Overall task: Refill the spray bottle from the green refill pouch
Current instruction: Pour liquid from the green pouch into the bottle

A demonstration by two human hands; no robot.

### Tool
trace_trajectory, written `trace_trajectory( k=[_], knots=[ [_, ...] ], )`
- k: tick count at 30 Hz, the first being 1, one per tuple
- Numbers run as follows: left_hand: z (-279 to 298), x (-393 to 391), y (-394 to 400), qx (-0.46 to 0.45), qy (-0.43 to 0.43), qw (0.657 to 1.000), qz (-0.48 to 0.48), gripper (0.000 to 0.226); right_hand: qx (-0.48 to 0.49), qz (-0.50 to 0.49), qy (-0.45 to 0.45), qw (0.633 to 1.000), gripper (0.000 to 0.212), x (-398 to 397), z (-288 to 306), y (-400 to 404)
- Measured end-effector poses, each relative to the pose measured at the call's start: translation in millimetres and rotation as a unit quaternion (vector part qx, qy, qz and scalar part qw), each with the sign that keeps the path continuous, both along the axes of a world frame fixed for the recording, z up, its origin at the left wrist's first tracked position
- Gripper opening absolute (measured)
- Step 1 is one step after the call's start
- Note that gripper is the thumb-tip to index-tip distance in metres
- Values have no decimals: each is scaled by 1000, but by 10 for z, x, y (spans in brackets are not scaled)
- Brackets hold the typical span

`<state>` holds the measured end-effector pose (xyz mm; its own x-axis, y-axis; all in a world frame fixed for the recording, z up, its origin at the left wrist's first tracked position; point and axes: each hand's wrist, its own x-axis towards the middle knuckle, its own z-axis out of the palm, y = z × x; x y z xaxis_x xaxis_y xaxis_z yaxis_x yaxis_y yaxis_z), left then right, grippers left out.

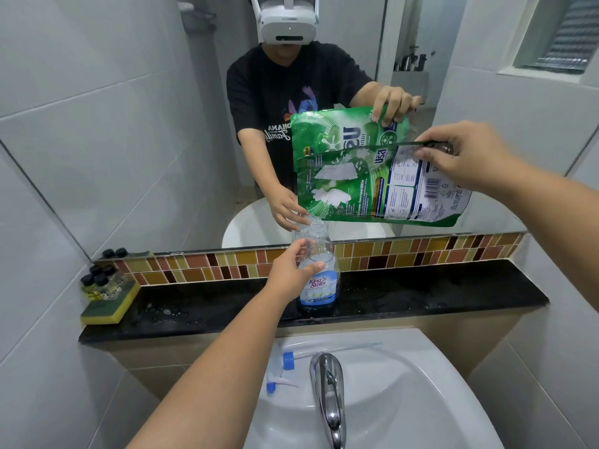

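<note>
The left hand (293, 270) grips the upright, uncapped bottle (319, 273); the right hand (460, 157) pinches the pouch (372, 186) tilted above, its low corner just right of the bottle's mouth.

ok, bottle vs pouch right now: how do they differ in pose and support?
The spray bottle stands upright on the black ledge; the green pouch is held in the air, tipped on its side above it. The left hand grips the bottle low around its body; the right hand pinches the pouch at its raised end. The bottle is clear, the pouch opaque. Each is held by one hand.
</note>
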<state>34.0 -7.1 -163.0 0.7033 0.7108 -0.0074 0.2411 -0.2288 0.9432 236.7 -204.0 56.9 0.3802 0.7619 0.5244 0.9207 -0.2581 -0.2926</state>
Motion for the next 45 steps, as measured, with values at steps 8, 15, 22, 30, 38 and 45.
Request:
trace_trajectory(
  k=[8, 15, 22, 30, 38, 45],
  knots=[
    [-10, 2, 4, 6, 0, 1000, 1, 59, 20, -9, 28, 999, 15, 97, -154, -12],
    [-23, 0, 7, 4, -5, 1000, 0, 55, 33, -8, 53, 998, 9, 104, -297, -58],
    [-26, 4, 4, 10, -1, 1000, 3, 55, 48, -8, 63, 997, 14, 78, -360, -86],
    [-28, 4, 11, 18, 2, 1000, -1, 56, 65, -10, 79, 995, 15, 99, -422, -99],
    [-31, 10, 14, 15, 1, 1000, -1, 57, 83, -8, 92, 992, 11, 80, -464, -136],
    [-35, 5, 24, 17, 1, 1000, -3, 56, 122, -8, 141, 982, 10, 110, -555, -156]
  ],
)
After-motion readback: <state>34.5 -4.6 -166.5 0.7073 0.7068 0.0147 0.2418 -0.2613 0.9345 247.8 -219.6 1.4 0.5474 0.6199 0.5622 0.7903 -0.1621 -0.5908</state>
